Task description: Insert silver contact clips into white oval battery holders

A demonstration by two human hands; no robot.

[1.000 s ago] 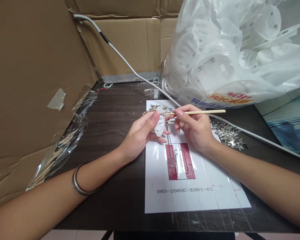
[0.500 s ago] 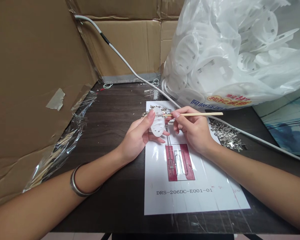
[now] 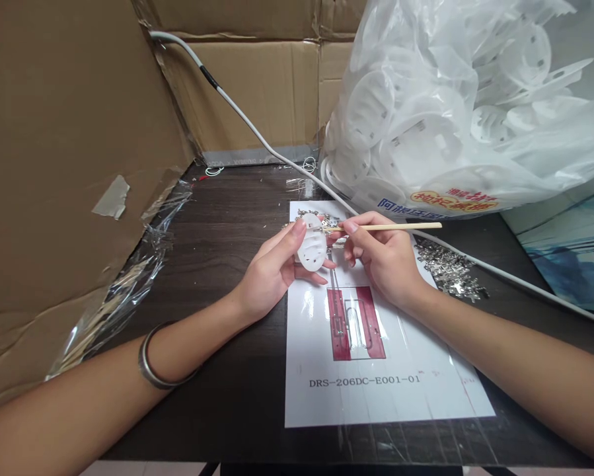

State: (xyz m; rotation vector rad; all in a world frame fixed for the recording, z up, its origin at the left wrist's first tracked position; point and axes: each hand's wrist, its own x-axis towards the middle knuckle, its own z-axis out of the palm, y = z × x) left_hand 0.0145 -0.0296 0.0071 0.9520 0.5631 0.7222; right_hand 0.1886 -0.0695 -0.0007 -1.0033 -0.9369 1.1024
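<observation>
My left hand (image 3: 275, 264) grips a white oval plastic piece (image 3: 312, 251) between thumb and fingers, tilted up above the sheet. In my right hand (image 3: 388, 258) a thin wooden stick (image 3: 400, 227) is pinched, its left tip touching or very near a small metal part at the upper part of the oval piece. Behind the hands lies a heap of small metal parts (image 3: 329, 220), partly hidden by them. Underneath, a printed sheet (image 3: 356, 403) shows a red and white drawing.
At the back right a clear bag (image 3: 415, 145) bulges with white plastic pieces. More metal parts (image 3: 450, 268) lie right of the sheet. A white cable (image 3: 257, 132) crosses behind my hands. Cardboard walls (image 3: 261, 92) stand behind and left, with wrapped sticks (image 3: 103, 317) along the left.
The white oval piece has tilted very slightly in my left hand. Both hands keep nearly the same place and hold.
</observation>
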